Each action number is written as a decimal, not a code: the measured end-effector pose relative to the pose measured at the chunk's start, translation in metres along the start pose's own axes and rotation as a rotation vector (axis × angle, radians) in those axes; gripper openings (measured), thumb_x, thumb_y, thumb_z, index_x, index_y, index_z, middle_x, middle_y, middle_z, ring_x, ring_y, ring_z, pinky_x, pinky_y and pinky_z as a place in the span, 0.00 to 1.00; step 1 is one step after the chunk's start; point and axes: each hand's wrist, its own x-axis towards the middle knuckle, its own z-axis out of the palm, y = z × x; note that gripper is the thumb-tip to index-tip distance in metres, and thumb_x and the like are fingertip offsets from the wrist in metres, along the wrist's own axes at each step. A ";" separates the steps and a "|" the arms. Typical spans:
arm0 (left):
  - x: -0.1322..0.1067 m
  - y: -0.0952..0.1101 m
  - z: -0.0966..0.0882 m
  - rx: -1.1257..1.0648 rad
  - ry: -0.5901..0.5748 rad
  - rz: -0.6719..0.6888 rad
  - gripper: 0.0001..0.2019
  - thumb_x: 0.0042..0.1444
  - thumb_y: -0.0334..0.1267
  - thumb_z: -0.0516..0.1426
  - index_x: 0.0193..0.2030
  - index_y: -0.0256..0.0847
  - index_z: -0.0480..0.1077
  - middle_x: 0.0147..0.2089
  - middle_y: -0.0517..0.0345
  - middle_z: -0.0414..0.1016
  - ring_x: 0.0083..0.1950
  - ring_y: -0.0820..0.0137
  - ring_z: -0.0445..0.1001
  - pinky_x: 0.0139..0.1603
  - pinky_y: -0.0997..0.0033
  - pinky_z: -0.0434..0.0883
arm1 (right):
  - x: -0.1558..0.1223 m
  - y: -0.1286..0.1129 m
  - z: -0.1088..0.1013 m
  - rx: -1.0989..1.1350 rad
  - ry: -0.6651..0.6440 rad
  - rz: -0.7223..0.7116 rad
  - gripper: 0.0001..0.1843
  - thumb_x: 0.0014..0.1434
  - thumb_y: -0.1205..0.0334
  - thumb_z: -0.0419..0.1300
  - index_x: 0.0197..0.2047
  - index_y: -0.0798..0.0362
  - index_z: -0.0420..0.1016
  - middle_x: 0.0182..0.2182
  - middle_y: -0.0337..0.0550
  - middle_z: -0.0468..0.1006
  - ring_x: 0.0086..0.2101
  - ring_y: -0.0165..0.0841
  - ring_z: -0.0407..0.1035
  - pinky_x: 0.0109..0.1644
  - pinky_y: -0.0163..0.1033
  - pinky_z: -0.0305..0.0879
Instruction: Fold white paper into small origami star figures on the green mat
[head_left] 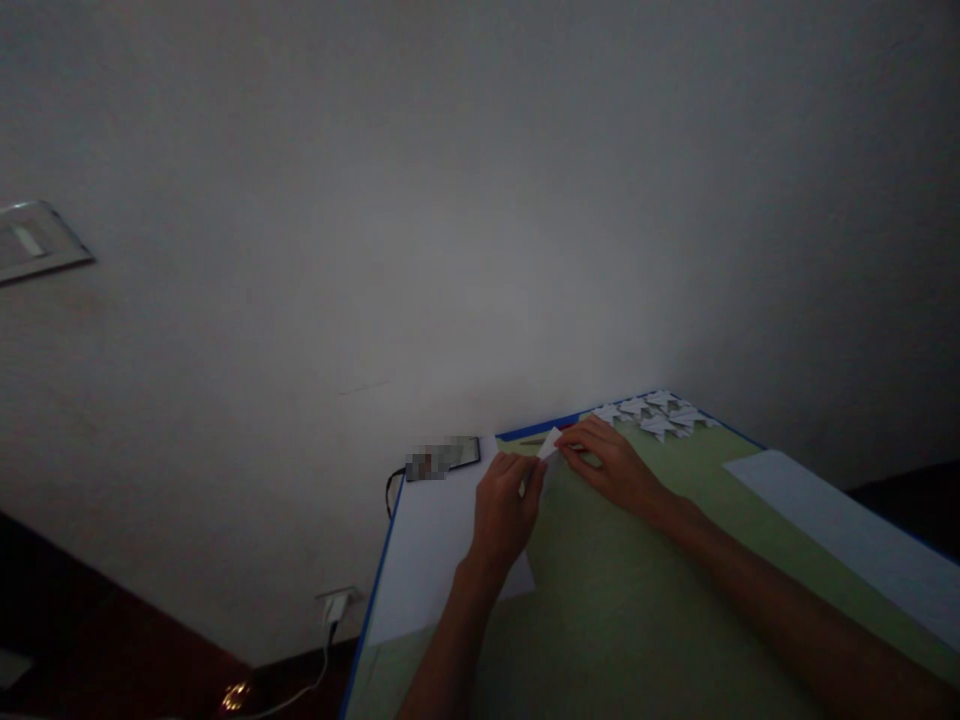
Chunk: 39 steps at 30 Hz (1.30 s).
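Where the left hand [506, 510] curls over the work, its fingers are bent in and closed with the thumb on the near end of a small white paper piece [548, 443]. The piece is thin and flat with a slanted, crisp edge, and it is tilted up off the surface. The right hand [611, 462] lies just beyond it, fingers stretched out side by side with the tips touching the far end of the piece. Whether it pinches or only presses cannot be told in the dim light. The piece sits between the two hands, near the far edge of the table.

Under the left wrist lies a plain white sheet [427, 560], smooth and rectangular. Beside it, under the right forearm, is a matte green mat [622, 590] with open room toward the near side. The table's blue edge [375, 590] runs along the left and the far side, close behind the hands.

Just past the right fingers is a pile of folded white paper shapes [660, 413], pointed and winged, against the far edge. A second white sheet [847, 535] lies well apart on the right. A dark, glossy phone [444, 457] rests at the far left corner, with a black cable [391, 490] looping off the edge. Below, a white charger [337, 606] sits in a wall socket. The wall [450, 200] is plain and pale, with a switch plate [34, 242] far left.
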 end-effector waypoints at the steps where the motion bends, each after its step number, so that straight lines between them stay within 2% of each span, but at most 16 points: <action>1: 0.000 0.000 0.000 0.001 0.001 -0.001 0.08 0.66 0.36 0.56 0.39 0.39 0.76 0.37 0.53 0.78 0.41 0.65 0.74 0.42 0.66 0.69 | 0.000 -0.001 0.000 0.000 0.001 0.003 0.05 0.67 0.66 0.57 0.43 0.51 0.75 0.39 0.46 0.79 0.42 0.39 0.71 0.48 0.48 0.66; 4: 0.000 0.000 0.000 -0.001 0.019 -0.004 0.08 0.66 0.36 0.56 0.40 0.39 0.76 0.37 0.53 0.79 0.41 0.65 0.73 0.42 0.66 0.69 | -0.001 -0.003 0.000 0.004 0.009 0.003 0.07 0.67 0.67 0.57 0.45 0.50 0.76 0.40 0.46 0.79 0.43 0.40 0.71 0.49 0.48 0.67; 8: 0.000 0.000 -0.001 -0.002 0.043 0.024 0.07 0.65 0.34 0.57 0.41 0.41 0.77 0.39 0.53 0.80 0.41 0.64 0.73 0.44 0.64 0.70 | -0.001 -0.007 0.000 -0.011 0.010 -0.023 0.13 0.64 0.65 0.61 0.52 0.50 0.75 0.43 0.47 0.79 0.45 0.41 0.71 0.51 0.49 0.67; 13: 0.002 0.001 -0.001 0.005 0.050 0.066 0.07 0.65 0.33 0.57 0.42 0.42 0.78 0.41 0.54 0.82 0.41 0.64 0.73 0.46 0.62 0.71 | -0.001 -0.007 0.003 -0.048 0.023 -0.070 0.07 0.65 0.62 0.62 0.46 0.50 0.78 0.40 0.47 0.80 0.44 0.41 0.71 0.52 0.51 0.67; 17: 0.003 0.002 -0.001 -0.003 0.063 0.065 0.07 0.65 0.34 0.57 0.42 0.41 0.77 0.40 0.54 0.81 0.42 0.65 0.74 0.46 0.62 0.71 | -0.001 -0.005 0.005 -0.054 0.042 -0.078 0.06 0.66 0.61 0.62 0.44 0.51 0.79 0.39 0.47 0.80 0.43 0.40 0.71 0.52 0.51 0.68; 21: 0.002 0.003 -0.002 0.003 0.050 0.060 0.07 0.65 0.34 0.57 0.43 0.42 0.78 0.39 0.54 0.80 0.43 0.65 0.73 0.46 0.63 0.71 | 0.000 -0.005 0.004 -0.039 0.047 -0.080 0.07 0.66 0.62 0.61 0.44 0.50 0.80 0.39 0.47 0.80 0.42 0.40 0.71 0.50 0.50 0.69; 24: 0.002 0.004 -0.002 0.001 0.066 0.009 0.08 0.64 0.36 0.57 0.42 0.41 0.79 0.36 0.53 0.77 0.41 0.65 0.72 0.43 0.65 0.71 | 0.000 -0.006 0.003 -0.019 0.028 -0.058 0.09 0.67 0.62 0.59 0.48 0.48 0.80 0.40 0.48 0.79 0.44 0.41 0.71 0.50 0.52 0.70; 27: 0.003 0.003 -0.002 -0.105 0.094 -0.094 0.09 0.65 0.38 0.56 0.42 0.41 0.79 0.36 0.53 0.76 0.38 0.68 0.73 0.38 0.69 0.72 | -0.002 -0.006 0.003 0.029 0.021 0.027 0.16 0.69 0.63 0.56 0.58 0.44 0.75 0.46 0.49 0.76 0.47 0.41 0.71 0.53 0.53 0.71; 31: 0.006 0.000 0.000 -0.339 0.151 -0.297 0.11 0.65 0.42 0.56 0.39 0.39 0.78 0.36 0.54 0.77 0.30 0.72 0.73 0.29 0.73 0.73 | -0.006 -0.002 0.008 0.171 0.016 0.226 0.26 0.68 0.58 0.56 0.68 0.42 0.62 0.53 0.51 0.69 0.47 0.38 0.73 0.51 0.49 0.77; 35: 0.008 -0.004 0.002 -0.536 0.216 -0.460 0.12 0.61 0.46 0.58 0.40 0.37 0.73 0.37 0.53 0.76 0.30 0.71 0.74 0.26 0.73 0.75 | -0.012 0.010 0.018 0.216 0.069 0.366 0.26 0.66 0.54 0.58 0.66 0.47 0.63 0.50 0.51 0.70 0.45 0.38 0.73 0.52 0.50 0.75; 39: 0.010 -0.007 0.004 -0.684 0.221 -0.515 0.14 0.59 0.47 0.59 0.39 0.37 0.69 0.36 0.54 0.73 0.35 0.68 0.75 0.29 0.69 0.79 | -0.015 0.020 0.026 0.339 0.127 0.559 0.27 0.64 0.49 0.59 0.63 0.51 0.66 0.51 0.53 0.74 0.45 0.39 0.74 0.48 0.48 0.75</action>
